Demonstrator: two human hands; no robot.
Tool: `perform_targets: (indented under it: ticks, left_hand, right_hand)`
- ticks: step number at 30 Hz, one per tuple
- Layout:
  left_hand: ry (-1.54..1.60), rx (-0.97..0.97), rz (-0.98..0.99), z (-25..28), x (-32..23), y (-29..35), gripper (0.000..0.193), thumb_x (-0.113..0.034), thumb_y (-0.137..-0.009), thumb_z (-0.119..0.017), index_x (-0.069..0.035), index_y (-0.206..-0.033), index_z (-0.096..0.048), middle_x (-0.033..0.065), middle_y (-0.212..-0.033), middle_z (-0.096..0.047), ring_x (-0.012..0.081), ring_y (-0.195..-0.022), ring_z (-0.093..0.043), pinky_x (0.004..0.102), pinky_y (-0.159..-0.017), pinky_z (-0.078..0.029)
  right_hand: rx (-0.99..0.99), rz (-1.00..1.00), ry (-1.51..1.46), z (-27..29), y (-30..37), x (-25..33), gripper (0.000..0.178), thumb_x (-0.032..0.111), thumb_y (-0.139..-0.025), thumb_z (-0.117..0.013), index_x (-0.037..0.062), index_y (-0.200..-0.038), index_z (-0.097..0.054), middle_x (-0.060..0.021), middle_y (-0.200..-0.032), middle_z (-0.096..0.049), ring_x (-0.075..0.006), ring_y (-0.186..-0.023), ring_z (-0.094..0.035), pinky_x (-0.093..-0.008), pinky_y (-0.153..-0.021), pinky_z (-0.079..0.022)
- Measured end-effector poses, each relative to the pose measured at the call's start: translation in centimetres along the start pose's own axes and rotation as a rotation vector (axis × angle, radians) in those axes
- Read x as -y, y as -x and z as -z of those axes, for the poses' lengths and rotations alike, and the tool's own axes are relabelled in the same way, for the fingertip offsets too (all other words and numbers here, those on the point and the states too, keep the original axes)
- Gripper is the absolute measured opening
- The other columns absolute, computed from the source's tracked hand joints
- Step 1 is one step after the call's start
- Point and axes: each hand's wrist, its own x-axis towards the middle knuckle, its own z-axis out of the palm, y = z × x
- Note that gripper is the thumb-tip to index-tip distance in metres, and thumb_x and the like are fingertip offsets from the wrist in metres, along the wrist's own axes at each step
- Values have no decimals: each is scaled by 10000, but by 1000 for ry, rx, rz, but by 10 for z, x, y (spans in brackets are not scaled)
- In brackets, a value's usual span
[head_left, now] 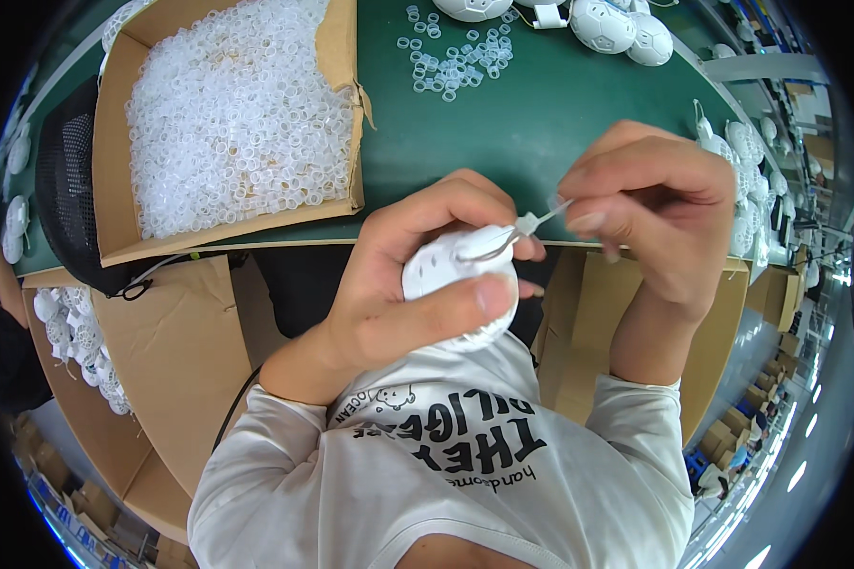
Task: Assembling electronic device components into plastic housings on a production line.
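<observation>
My left hand (375, 308) is wrapped round a rounded white plastic device (436, 275), its thumb lying across the front. A short white cable with a small white connector (527, 224) rises from the device's right side. Just right of it, my right hand (664, 185) is closed in a pinch. A small clear plastic ring (555, 202) shows at those fingertips, beside a thin white end reaching out from the connector. Whether the ring is around that end I cannot tell.
A cardboard tray (228, 223) full of clear rings stands on the green table (588, 104) at the left. Several loose rings (460, 66) lie farther back. White ball-shaped devices (603, 27) sit at the far edge, more at the right. Open cardboard boxes (176, 332) flank me below the table.
</observation>
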Motion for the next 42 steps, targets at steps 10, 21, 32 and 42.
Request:
perform_targets:
  ticks: [10, 21, 32, 42]
  left_hand:
    - [-159, 68, -133, 2, 10, 2, 589, -24, -808, -771, -10, -1280, -420, 131, -1205, -563, 197, -965, -644, 287, -855, -504]
    - [-371, -35, -299, 4, 17, 15, 326, -104, -938, -576, 44, -1221, -510, 125, -1072, -610, 161, -925, -595, 279, -829, -475]
    - [-694, -27, -471, 7, 12, 8, 290, -138, -811, -770, 64, -977, -643, 144, -954, -649, 182, -775, -612, 269, -668, -478]
    - [-714, 70, -519, 22, 10, 8, 291, -134, -806, -750, 77, -976, -645, 168, -917, -648, 214, -741, -626, 294, -655, -494]
  right_hand:
    - [-209, 207, -63, -13, 4, 18, 191, 111, -806, -773, -36, -886, -681, -131, -735, -646, -93, -488, -499, -214, -478, -340]
    - [-298, 170, -66, -41, 6, 24, 252, 170, -776, -817, -22, -827, -662, -129, -695, -623, -110, -469, -515, -224, -468, -356]
    - [-206, 255, -37, -39, 11, 18, 221, 76, -704, -837, -23, -802, -665, -150, -710, -629, -132, -488, -536, -212, -443, -383]
    - [-266, 268, 23, -48, 13, 14, 217, 88, -704, -833, -9, -785, -657, -146, -717, -633, -133, -503, -532, -216, -443, -381]
